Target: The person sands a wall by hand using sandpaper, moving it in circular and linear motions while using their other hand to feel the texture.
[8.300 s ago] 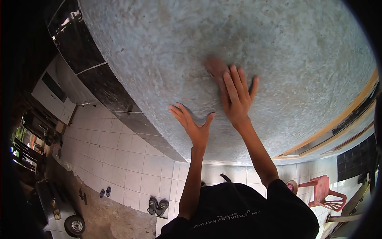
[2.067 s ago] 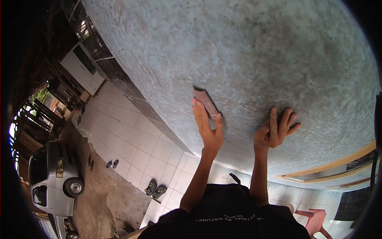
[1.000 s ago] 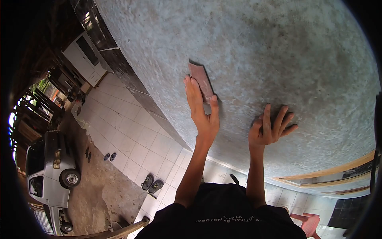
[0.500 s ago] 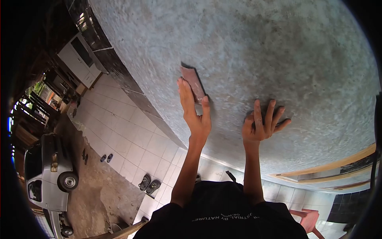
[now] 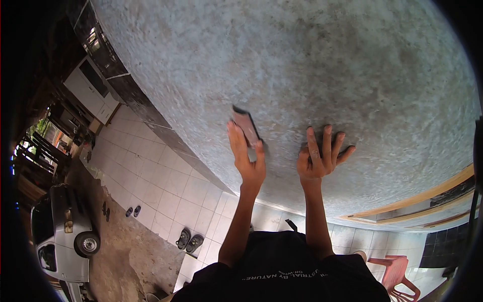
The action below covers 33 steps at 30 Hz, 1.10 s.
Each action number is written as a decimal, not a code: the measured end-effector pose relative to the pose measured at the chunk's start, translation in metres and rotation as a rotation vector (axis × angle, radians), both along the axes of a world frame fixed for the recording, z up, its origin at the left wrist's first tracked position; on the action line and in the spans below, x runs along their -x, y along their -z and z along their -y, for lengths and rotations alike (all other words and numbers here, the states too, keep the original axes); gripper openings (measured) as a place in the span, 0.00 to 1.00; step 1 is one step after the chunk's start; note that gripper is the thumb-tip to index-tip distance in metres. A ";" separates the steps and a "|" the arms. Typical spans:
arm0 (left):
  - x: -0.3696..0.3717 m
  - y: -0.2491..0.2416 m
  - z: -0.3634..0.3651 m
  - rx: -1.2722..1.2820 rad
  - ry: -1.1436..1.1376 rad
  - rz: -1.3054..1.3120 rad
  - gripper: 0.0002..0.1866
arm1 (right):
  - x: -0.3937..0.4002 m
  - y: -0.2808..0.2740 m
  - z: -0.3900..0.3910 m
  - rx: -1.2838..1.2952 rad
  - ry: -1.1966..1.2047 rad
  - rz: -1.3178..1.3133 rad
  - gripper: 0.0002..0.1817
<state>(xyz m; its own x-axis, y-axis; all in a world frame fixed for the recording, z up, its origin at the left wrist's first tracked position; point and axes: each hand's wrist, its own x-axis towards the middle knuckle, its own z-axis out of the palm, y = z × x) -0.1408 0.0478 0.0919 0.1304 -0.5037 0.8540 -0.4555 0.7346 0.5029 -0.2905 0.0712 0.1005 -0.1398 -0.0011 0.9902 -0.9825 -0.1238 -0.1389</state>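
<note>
A grey, mottled wall [image 5: 282, 65] fills the upper part of the head view. My left hand [image 5: 246, 156] grips a strip of reddish-brown sandpaper [image 5: 245, 125] between thumb and fingers, holding it at the wall surface. The strip's dark edge shows at its top and right side; its underside is hidden. To the right, my right hand [image 5: 321, 156] rests against the wall with its fingers spread, holding nothing.
A wood-framed window [image 5: 407, 209] is set in the wall at lower right, near a red plastic chair [image 5: 395, 272]. White floor tiles [image 5: 166, 186] lie at left, with black sandals [image 5: 189, 240] on them. A silver vehicle [image 5: 65, 241] stands beyond.
My left hand and the sandpaper have moved down the wall. My right hand stays spread on it, appearing slightly further left as the view shifts. More of the red chair shows.
</note>
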 end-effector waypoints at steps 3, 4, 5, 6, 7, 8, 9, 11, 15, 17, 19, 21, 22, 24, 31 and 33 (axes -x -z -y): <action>0.002 0.015 0.001 -0.014 0.031 -0.055 0.33 | 0.003 0.002 0.002 0.002 0.006 -0.010 0.22; 0.001 0.004 -0.001 -0.022 0.036 -0.055 0.33 | 0.003 0.003 0.000 -0.003 0.003 -0.021 0.21; -0.002 -0.008 0.000 -0.032 0.028 -0.069 0.33 | 0.004 0.004 -0.002 -0.012 0.007 -0.023 0.21; -0.004 -0.021 0.002 -0.037 0.023 -0.082 0.33 | 0.005 0.003 -0.001 -0.012 0.003 -0.062 0.21; -0.006 -0.029 0.003 -0.038 0.032 -0.083 0.33 | 0.007 0.002 -0.002 -0.010 0.002 -0.101 0.21; -0.008 -0.036 0.005 -0.020 0.046 -0.102 0.33 | 0.008 0.002 -0.003 -0.008 0.012 -0.099 0.21; -0.008 -0.040 0.007 0.000 0.061 -0.121 0.33 | 0.009 0.002 -0.003 -0.012 0.012 -0.115 0.22; -0.006 -0.028 0.006 0.015 0.083 -0.125 0.33 | 0.011 0.001 -0.003 -0.013 0.020 -0.127 0.23; -0.004 0.003 -0.005 -0.036 0.077 -0.056 0.33 | 0.023 -0.001 -0.011 -0.059 0.068 -0.178 0.24; -0.003 0.005 -0.002 -0.048 0.080 -0.045 0.33 | 0.027 -0.005 -0.013 -0.069 0.087 -0.153 0.23; -0.009 -0.018 0.000 -0.027 0.078 -0.055 0.33 | 0.029 -0.008 -0.015 -0.092 0.102 -0.181 0.23; -0.011 -0.036 0.002 -0.041 0.084 -0.075 0.33 | 0.029 -0.008 -0.014 -0.105 0.124 -0.182 0.23; -0.011 -0.040 0.004 -0.024 0.088 -0.086 0.33 | 0.028 -0.008 -0.013 -0.111 0.140 -0.183 0.24; -0.009 -0.032 0.004 -0.011 0.095 -0.094 0.33 | 0.028 -0.008 -0.012 -0.120 0.159 -0.183 0.25; -0.002 0.003 -0.002 -0.024 0.070 -0.021 0.33 | 0.027 -0.010 -0.011 -0.101 0.155 -0.222 0.23; -0.005 -0.023 -0.001 0.002 0.064 -0.033 0.33 | 0.028 -0.010 -0.010 -0.094 0.151 -0.222 0.23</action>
<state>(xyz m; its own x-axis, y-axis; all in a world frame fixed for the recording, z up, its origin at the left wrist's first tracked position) -0.1354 0.0485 0.1152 0.1259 -0.5099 0.8510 -0.3908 0.7629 0.5149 -0.3181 0.0814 0.1104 0.0750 -0.0900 0.9931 -0.9965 0.0300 0.0780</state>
